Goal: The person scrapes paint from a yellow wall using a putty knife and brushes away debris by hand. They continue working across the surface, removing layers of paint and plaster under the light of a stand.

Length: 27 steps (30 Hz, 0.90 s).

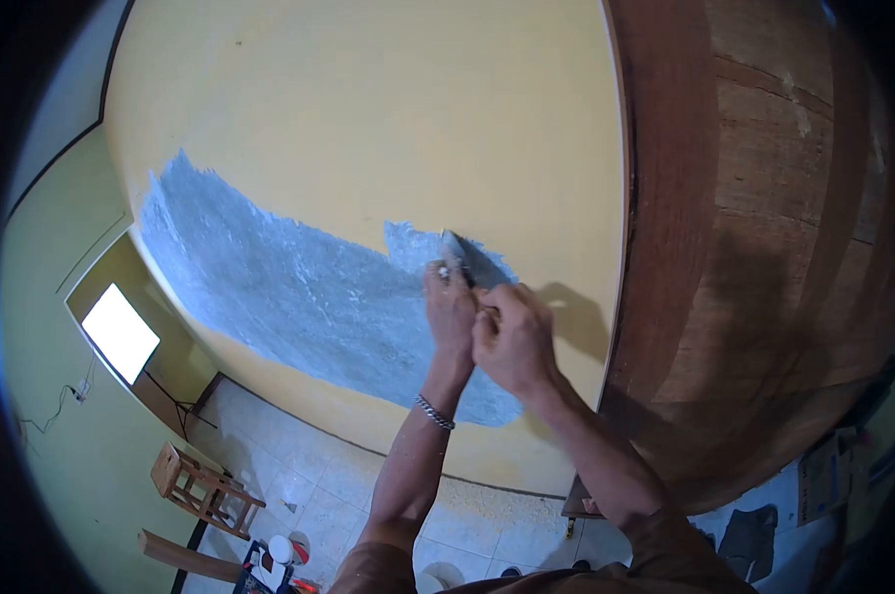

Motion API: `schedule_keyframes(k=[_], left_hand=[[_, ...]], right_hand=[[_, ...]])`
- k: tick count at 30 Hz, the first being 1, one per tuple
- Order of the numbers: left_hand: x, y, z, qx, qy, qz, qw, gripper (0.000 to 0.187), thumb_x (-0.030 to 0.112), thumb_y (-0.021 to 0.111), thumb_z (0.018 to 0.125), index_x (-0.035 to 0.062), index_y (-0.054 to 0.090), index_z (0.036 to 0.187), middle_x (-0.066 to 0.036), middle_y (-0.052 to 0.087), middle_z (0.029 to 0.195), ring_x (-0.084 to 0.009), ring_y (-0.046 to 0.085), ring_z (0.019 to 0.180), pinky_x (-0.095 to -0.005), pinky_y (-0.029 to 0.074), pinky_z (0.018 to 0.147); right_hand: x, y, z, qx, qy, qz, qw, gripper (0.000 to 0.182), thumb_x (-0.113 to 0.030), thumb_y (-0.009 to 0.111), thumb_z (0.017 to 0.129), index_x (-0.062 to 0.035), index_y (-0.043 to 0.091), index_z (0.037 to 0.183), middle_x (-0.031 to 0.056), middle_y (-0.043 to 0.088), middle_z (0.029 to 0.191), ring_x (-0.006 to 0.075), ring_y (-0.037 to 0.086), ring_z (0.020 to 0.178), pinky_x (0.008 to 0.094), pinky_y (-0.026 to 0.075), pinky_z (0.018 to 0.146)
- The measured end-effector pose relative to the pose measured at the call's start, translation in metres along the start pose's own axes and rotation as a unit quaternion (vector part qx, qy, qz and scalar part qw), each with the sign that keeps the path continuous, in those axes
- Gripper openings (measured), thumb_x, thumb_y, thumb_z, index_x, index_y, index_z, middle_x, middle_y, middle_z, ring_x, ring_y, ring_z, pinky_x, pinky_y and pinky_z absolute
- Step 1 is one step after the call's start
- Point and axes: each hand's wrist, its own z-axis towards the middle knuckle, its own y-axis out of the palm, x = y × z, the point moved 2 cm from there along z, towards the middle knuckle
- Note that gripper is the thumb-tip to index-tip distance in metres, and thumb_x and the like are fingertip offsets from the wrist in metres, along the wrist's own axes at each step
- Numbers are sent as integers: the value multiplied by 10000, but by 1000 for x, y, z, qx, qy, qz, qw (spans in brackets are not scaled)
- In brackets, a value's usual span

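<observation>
A yellow wall (368, 119) carries a large bare grey patch (299, 287) with ragged edges. My right hand (515, 337) is wrapped round the handle of a scraper (454, 247), whose blade lies against the wall at the patch's upper right edge. My left hand (450, 302), with a ring on a finger and a chain bracelet on the wrist, presses on the scraper close to its blade. The handle is mostly hidden by my fingers.
Brown wooden panels (764, 198) stand at the right. A wooden stool (205, 488), a bright lamp (121, 334) on a stand, and a white container (281, 549) are at the lower left. Flakes lie on the tiled floor (343, 500); a cardboard box (821, 485) is at the lower right.
</observation>
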Motion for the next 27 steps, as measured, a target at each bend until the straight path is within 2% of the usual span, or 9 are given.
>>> schedule_keyframes(k=[1,2,4,6,9,11,19,24,27], left_hand=[[7,5,-12,49,64,11,997,680,67,624,786,-114,400,1402,-273,511,1186,-406,524,1083,-438,485,907],[11,11,-20,-1,63,-21,998,659,41,614,785,-115,413,1393,-281,506,1207,-417,527,1095,-448,483,920],[9,14,-12,73,130,43,988,625,68,626,782,-116,453,1354,-273,520,1187,-414,537,1066,-456,490,890],[-33,4,24,44,18,85,995,616,128,647,783,-113,472,1322,-261,537,1147,-409,533,1039,-459,491,848],[-37,-25,47,0,6,113,994,621,177,657,781,-113,477,1299,-249,549,1107,-408,523,1021,-463,482,832],[-37,-29,42,45,-29,65,996,685,182,656,787,-120,429,1358,-257,539,1121,-416,513,1025,-461,473,851],[28,32,-51,1,83,9,997,726,76,587,822,-113,303,1462,-289,485,1228,-428,484,1145,-455,442,991],[31,25,-28,16,69,5,998,745,98,608,813,-116,304,1458,-289,481,1236,-431,485,1139,-463,449,977],[41,2,-27,-71,4,-39,997,744,96,627,798,-121,330,1444,-285,491,1223,-425,488,1144,-462,454,971]], right_hand=[[-2,-12,-7,6,-2,4,1000,91,19,630,768,17,628,860,192,631,819,367,625,755,434,511,683],[-2,-22,-15,17,-8,8,1000,84,15,632,769,15,626,853,194,637,831,367,626,757,440,511,685],[7,-9,-11,33,57,49,997,91,-10,632,776,8,638,865,195,647,831,370,632,769,443,515,693],[4,27,21,-28,37,25,999,107,-37,624,785,1,652,881,190,652,820,371,638,782,445,523,707],[7,55,44,-37,9,11,999,103,-49,612,791,-1,649,874,187,650,806,371,637,787,450,522,711],[2,49,39,-44,21,42,998,94,-47,608,789,-3,644,864,183,651,811,371,634,791,458,518,718],[19,-37,-50,48,45,3,998,110,30,649,755,16,669,862,170,643,794,331,643,747,392,525,650],[15,-34,-25,46,33,0,998,88,29,668,734,24,670,822,155,637,755,304,631,705,387,519,630],[4,-35,-25,45,23,-19,999,107,33,663,736,28,683,841,155,632,743,308,627,703,395,513,621]])
